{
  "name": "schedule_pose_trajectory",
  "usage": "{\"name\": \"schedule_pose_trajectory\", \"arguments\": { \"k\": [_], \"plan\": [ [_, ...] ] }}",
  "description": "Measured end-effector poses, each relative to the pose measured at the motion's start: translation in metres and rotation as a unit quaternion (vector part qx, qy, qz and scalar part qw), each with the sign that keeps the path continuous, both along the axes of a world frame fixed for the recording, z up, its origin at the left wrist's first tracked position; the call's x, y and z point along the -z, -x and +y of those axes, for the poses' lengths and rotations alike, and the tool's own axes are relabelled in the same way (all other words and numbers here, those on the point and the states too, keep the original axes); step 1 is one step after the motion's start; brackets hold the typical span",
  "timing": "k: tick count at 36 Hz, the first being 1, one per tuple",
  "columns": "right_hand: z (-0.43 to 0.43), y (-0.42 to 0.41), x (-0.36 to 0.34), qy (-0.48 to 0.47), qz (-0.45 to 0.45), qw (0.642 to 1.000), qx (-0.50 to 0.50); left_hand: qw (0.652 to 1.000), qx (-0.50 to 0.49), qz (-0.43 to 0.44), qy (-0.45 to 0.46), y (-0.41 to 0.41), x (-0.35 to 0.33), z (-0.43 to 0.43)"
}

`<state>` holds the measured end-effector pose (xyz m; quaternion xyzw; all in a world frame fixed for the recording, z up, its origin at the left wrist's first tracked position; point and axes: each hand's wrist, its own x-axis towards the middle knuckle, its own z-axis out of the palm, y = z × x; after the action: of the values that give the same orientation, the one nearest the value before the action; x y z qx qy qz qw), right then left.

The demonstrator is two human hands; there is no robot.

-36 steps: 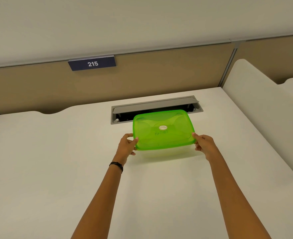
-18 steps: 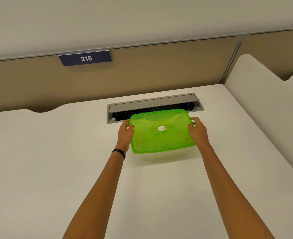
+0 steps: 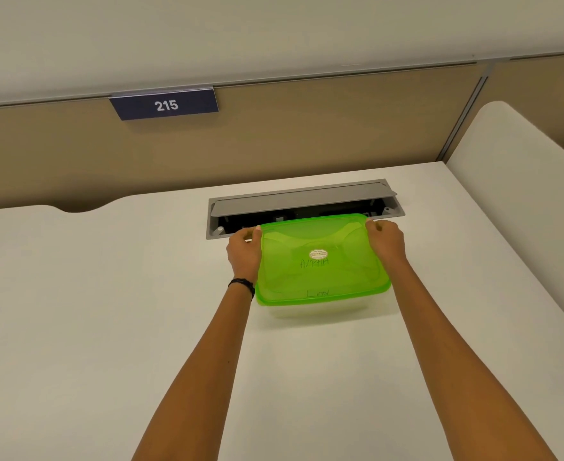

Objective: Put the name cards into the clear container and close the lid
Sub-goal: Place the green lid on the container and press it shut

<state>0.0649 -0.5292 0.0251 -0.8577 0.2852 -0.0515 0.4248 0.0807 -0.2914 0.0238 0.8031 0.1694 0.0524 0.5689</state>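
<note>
Both hands have slid from the lid's near corners up to its far corners.

Left to right: the left hand (image 3: 244, 251), a dark band at its wrist, now pinches the green lid (image 3: 322, 259) at about 10 o'clock, its grip narrow with the thumb on the rim; half a second back it lay along the left edge. The lid covers the clear container (image 3: 317, 311), which sits on the white tabletop (image 3: 107, 311) just in front of the grey cable hatch (image 3: 302, 202), below the 215 sign (image 3: 165, 104). The right hand (image 3: 386, 241) curls in a narrow grip on the corner at 2 o'clock. Name cards cannot be made out through the lid. My reading: near corners are sealed, and pressing these last two should finish the closing.
</note>
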Motion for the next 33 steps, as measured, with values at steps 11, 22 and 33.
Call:
{"name": "schedule_pose_trajectory", "arguments": {
  "k": [11,22,33],
  "plan": [
    [-0.005,-0.012,0.001,-0.070,0.002,0.997,0.036,1.000,0.024,0.001,0.006,-0.006,0.002,0.006],
    [-0.006,-0.010,0.002,-0.112,-0.006,0.991,0.069,0.998,0.039,0.042,-0.003,-0.012,0.002,0.009],
    [-0.013,-0.017,0.003,-0.145,0.024,0.987,0.057,0.999,-0.016,-0.023,-0.039,0.000,0.006,-0.006]
  ]
}}
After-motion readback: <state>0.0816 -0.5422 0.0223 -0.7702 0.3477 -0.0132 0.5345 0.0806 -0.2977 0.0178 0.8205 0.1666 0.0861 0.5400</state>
